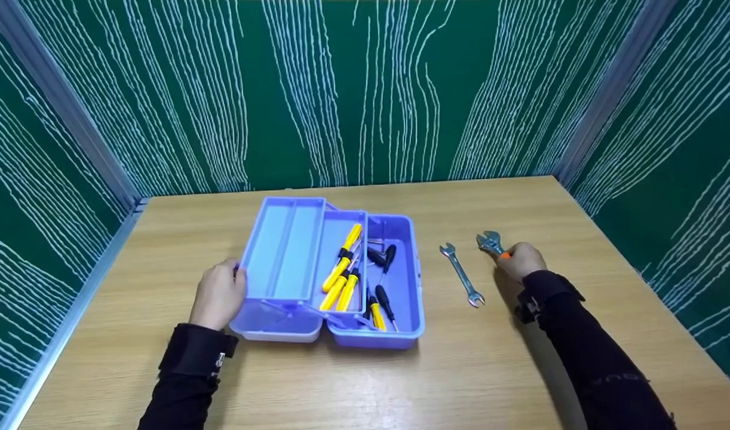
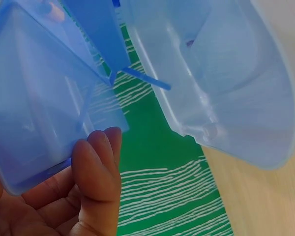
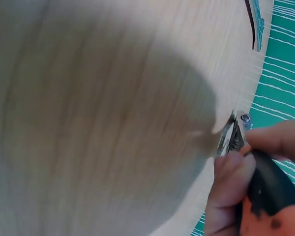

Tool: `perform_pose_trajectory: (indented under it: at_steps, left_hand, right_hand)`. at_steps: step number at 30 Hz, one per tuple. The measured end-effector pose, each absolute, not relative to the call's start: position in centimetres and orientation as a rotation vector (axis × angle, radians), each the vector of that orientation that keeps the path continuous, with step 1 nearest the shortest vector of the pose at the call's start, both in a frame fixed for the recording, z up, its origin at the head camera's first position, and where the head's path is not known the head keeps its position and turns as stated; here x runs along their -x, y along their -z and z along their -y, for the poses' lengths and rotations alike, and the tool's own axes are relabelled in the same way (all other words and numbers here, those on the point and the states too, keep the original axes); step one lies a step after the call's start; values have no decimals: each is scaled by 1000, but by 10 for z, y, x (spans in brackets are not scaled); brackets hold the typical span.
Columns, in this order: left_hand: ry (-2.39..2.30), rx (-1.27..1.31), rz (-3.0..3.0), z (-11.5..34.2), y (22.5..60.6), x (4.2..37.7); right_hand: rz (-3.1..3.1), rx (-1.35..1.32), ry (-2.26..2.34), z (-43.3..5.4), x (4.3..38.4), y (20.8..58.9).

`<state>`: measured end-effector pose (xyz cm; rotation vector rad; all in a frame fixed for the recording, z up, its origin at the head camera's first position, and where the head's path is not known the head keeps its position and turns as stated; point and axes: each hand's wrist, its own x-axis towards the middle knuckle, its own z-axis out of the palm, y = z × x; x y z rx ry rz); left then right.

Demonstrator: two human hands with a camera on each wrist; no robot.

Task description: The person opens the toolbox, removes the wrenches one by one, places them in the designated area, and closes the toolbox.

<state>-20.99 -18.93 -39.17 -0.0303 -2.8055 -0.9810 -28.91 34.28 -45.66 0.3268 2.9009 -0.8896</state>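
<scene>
A purple-blue cantilever toolbox stands open on the wooden table, its trays spread to the left. My left hand grips the outer edge of the upper tray. In the left wrist view, curled fingers hold that tray's corner. To the right of the box, my right hand holds an adjustable wrench by its orange and black handle. The wrench's metal head points away to the left, close over the table. An open-ended wrench lies between the box and my right hand.
Yellow-handled screwdrivers lie in the middle tray, and black-handled ones are in the box's base. The upper tray has a lengthwise divider. Green walls with white lines enclose the wooden table at the back and sides.
</scene>
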Motion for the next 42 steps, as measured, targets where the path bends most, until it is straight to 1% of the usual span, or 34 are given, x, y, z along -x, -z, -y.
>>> perform_pose_trajectory:
  at_steps: [9,16,24,33,39,42]
  left_hand:
    - [988,32,2810,190,393,210]
    - [938,41,2771,188,395,209]
    - [962,37,2794,190,394,210]
    - [995,19,2814,191,394,210]
    - [1000,16,2804,191,394,209]
    - [977,32,2782,190,394,209]
  right_hand:
    - [-2859,-381,931,-343,286,459]
    - [-2929,-337,748,-345,282,461]
    - [-2864,-378,790,-345,281,458]
    - [-2859,-359,826,-344,280,458]
    - [-2943,-370,895,-329,281,449]
    - [-3002,-297,1028,-314,282,441]
